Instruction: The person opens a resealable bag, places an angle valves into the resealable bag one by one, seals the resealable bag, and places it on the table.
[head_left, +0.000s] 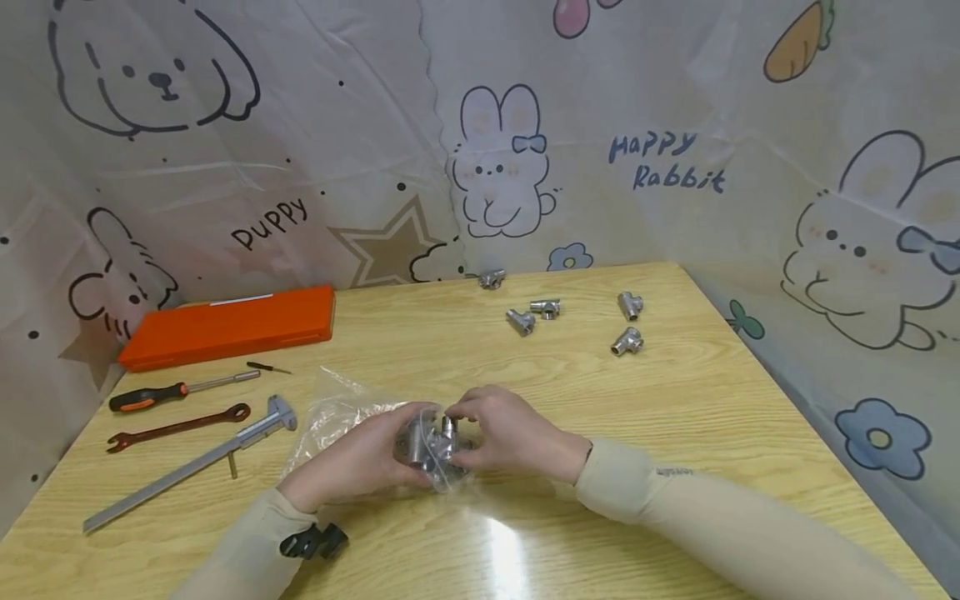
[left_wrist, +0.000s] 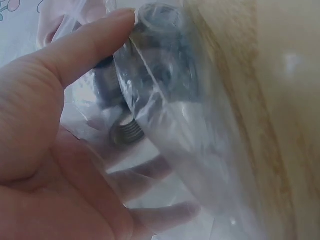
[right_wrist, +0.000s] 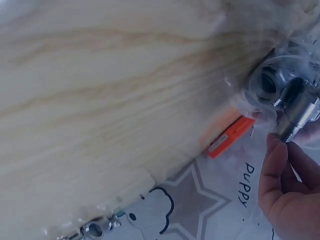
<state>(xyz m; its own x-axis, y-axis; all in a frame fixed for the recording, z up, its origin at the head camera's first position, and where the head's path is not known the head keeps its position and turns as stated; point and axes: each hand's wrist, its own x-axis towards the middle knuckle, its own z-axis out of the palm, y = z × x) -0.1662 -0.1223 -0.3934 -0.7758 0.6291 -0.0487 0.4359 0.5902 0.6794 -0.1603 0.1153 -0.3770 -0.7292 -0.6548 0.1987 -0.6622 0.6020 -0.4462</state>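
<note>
A clear plastic zip bag with several shiny metal pipe fittings inside lies near the middle of the table. My left hand holds it, thumb on one side and fingers beneath, as the left wrist view shows through the plastic. At the bag's mouth, my right hand pinches one metal tee fitting between thumb and fingertips. That fitting lies against the others at the opening; whether it is wholly out of the bag, I cannot tell.
Several loose tee fittings lie at the back right. To the left are an orange case, a screwdriver, a small black-handled tool, a dark red wrench and a caliper. A printed curtain hangs behind.
</note>
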